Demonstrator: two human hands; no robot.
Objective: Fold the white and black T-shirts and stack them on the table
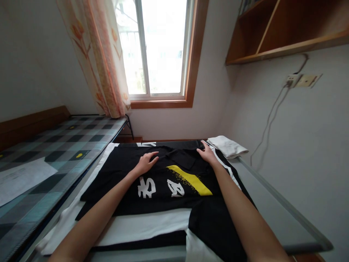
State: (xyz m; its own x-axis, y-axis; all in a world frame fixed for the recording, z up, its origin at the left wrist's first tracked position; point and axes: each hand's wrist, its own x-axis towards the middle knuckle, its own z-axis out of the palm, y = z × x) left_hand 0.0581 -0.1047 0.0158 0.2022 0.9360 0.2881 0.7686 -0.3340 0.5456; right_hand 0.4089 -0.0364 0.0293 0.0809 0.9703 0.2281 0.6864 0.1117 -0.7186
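A black T-shirt (pixel 163 203) with white lettering, a yellow stripe and white panels lies spread over a pale table, its far part folded over or layered. My left hand (pixel 146 162) rests on its upper middle, fingers spread, holding nothing that I can see. Near the shirt's far right edge is my right hand (pixel 207 153), thumb and forefinger apart, touching the black fabric. Its other fingers are partly hidden. Just beyond it, a folded white cloth (pixel 228 146) lies at the table's far right corner.
The table (pixel 278 207) borders the right wall. To the left stands a bed with a checked mattress (pixel 92 136) and a sheet of paper (pixel 24 180). A window, a floral curtain (pixel 94 54), a wooden shelf (pixel 272 49) and a socket with a hanging cable (pixel 272 112) surround it.
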